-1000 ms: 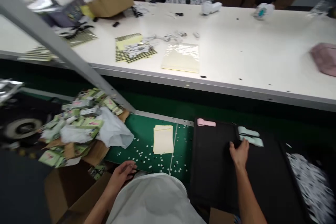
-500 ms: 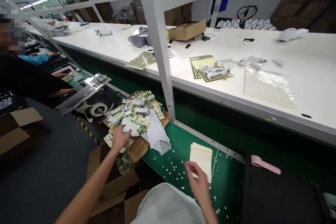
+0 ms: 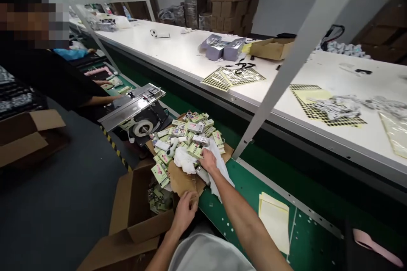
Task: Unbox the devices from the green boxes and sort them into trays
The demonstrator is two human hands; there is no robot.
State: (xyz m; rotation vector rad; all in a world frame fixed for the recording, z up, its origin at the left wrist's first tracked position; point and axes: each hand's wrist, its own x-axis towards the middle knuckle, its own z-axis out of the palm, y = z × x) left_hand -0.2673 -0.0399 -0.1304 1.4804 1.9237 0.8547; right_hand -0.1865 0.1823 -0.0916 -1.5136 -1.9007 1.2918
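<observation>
- head view, hands:
- L hand (image 3: 185, 214): at near edge of flattened cardboard (image 3: 183, 180), fingers curled over it. Grasping or just resting: can't tell.
- R hand (image 3: 209, 161): arm reaches across, hand down on near-right side of pile, on white plastic film (image 3: 219, 167). Fingers curled in, can't tell if clenched on anything.
- pile of small green-and-white boxes (image 3: 190, 135): heaped on the cardboard, at near-left end of green conveyor belt (image 3: 251, 188). White film also lies on its near side, touching R hand.
- white handheld device (image 3: 171, 147): on pile's left side, between hands and tape machine.
- open cardboard box (image 3: 135, 203): just left of L hand, loose small packs (image 3: 157, 198) inside.
- tape machine (image 3: 143, 123): just beyond pile, left side.
- cream paper stack (image 3: 275, 224): on belt, right of R arm.
- pink strip (image 3: 377, 245): bottom-right corner, on black tray.
- bench, far side of belt: dotted sheets (image 3: 326, 106) w/ white cables on top near right edge, more dotted sheets (image 3: 232, 78) mid-bench, silver pkgs (image 3: 222, 48) and cardboard tray (image 3: 271, 48) near far edge.
- co-worker in black (image 3: 41, 63): far left, forearm (image 3: 98, 100) out toward belt, apart from the person's hands.
</observation>
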